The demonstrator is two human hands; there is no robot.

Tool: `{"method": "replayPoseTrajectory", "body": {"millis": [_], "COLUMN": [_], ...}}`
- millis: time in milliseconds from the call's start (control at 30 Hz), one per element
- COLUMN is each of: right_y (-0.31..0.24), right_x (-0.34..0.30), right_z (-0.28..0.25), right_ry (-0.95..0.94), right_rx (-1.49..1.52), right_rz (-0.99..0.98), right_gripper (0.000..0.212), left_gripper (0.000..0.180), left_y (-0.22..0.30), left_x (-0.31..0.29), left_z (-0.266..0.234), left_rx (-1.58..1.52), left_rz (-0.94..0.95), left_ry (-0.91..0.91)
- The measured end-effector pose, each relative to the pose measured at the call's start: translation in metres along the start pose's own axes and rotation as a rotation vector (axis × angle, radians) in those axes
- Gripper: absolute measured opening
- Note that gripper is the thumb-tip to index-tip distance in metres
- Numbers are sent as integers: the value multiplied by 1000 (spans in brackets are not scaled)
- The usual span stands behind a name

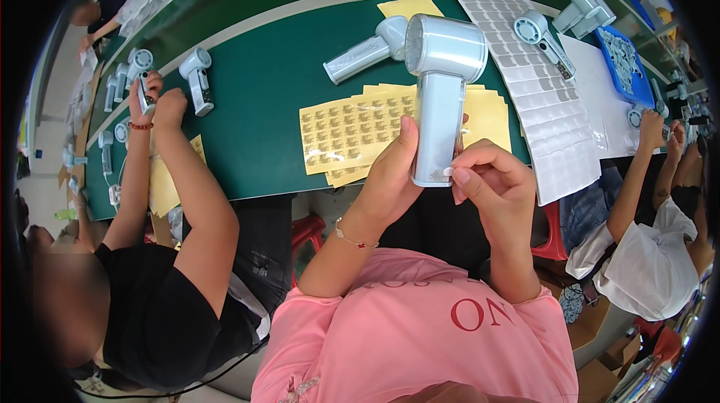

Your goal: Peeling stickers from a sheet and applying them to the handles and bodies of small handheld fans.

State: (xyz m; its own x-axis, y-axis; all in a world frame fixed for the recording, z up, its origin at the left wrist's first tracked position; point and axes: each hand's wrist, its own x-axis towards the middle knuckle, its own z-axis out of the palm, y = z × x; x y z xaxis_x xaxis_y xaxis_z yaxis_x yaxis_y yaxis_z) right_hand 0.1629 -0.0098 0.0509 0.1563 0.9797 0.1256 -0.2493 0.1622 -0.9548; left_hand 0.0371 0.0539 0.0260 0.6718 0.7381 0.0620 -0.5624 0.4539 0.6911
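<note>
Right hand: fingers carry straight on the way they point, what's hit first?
The light-blue handheld fan in the left hand, near the handle's lower end. The right hand's fingertips look already there; exact contact is hard to judge from this view.

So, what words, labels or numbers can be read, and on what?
Pink short-sleeved shirt: large red lettering, partly legible, not copied.
Yellow rectangular sheets: repeated dark print, too small to read.
Pale-blue round-headed device lying down: faint handle marking, too blurred.
Held pale-blue round-headed device: nothing readable.
</note>
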Motion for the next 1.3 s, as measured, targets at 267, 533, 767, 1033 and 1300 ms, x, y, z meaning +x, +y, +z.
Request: {"method": "replayPoseTrajectory", "body": {"millis": [267, 533, 767, 1033, 1300], "right_y": [-1, -1, 0, -5, 14], "right_x": [-2, -4, -9, -9, -6], "right_z": [0, 1, 7, -4, -10], "right_ry": [-6, 2, 50, 240, -300], "right_rx": [-2, -29, -243, -330, -744], "right_rz": [-9, -25, -80, -434, -631], "right_gripper": [8, 9, 7, 3, 11], "left_gripper": [63, 63, 62, 63, 59], "left_y": [-1, -1, -4, -4, -3], "left_x": [-1, -2, -5, -5, -5], "left_z": [1, 3, 2, -6, 3], "left_rx": [-8, -4, 16, -80, 6], "left_rz": [-2, -2, -10, 16, -29], "left_ry": [-1, -11, 37, -80, 142]}}
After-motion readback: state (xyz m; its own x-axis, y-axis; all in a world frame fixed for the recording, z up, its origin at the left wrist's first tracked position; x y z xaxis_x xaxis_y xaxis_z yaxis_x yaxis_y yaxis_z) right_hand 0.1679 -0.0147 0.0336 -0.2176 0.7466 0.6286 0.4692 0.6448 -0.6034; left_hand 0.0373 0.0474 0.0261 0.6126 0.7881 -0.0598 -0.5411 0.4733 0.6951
